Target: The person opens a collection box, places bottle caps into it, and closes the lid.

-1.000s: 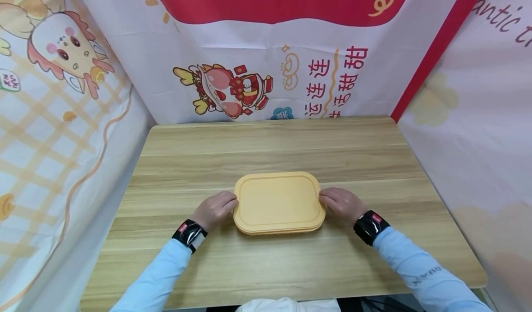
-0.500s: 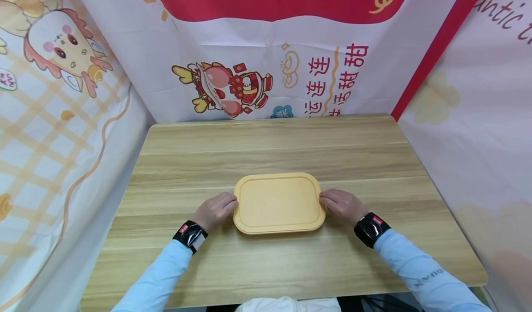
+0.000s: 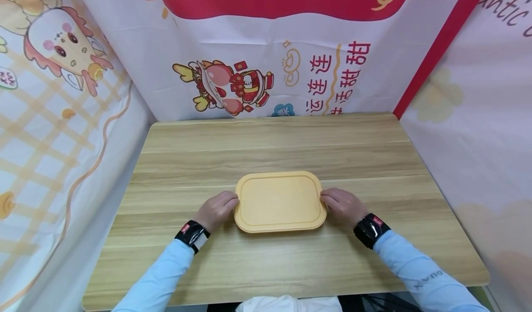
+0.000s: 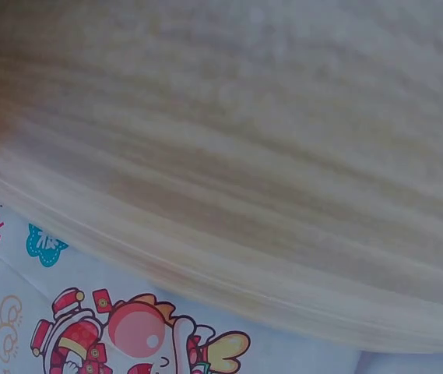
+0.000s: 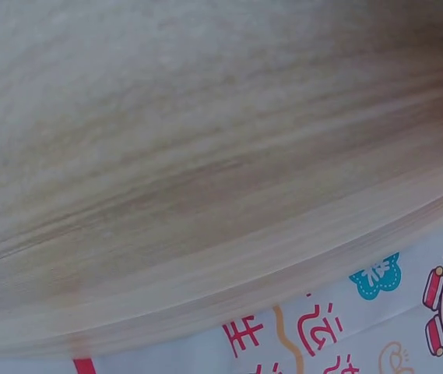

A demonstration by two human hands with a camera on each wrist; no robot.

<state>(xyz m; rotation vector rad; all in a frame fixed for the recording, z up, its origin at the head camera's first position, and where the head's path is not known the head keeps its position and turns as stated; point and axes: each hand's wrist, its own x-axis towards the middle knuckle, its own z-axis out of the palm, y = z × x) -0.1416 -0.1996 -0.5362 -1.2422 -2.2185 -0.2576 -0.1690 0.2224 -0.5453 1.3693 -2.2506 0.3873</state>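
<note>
A flat yellow rectangular piece [image 3: 280, 202] with rounded corners and a grooved border lies near the middle of the wooden table. It looks like a lid or a shallow box seen from above; which one I cannot tell. At its left short edge, my left hand [image 3: 215, 210] grips the rim with curled fingers. My right hand [image 3: 343, 206] holds the opposite short edge the same way, fingertips partly hidden at the rim. Both wrist views show mostly the blurred tabletop, and neither shows the grip on the piece.
The wooden table [image 3: 266, 146] has rounded corners. Printed cloth hangings [image 3: 249, 35] rise behind it and at both sides. Black straps with devices [image 3: 193, 235] sit on both wrists. Dark cables [image 3: 390, 302] show below the front edge at the right.
A second layer that showed under the yellow piece's front edge one second ago is hardly visible now. Both hands keep their hold, and their places are nearly the same.
</note>
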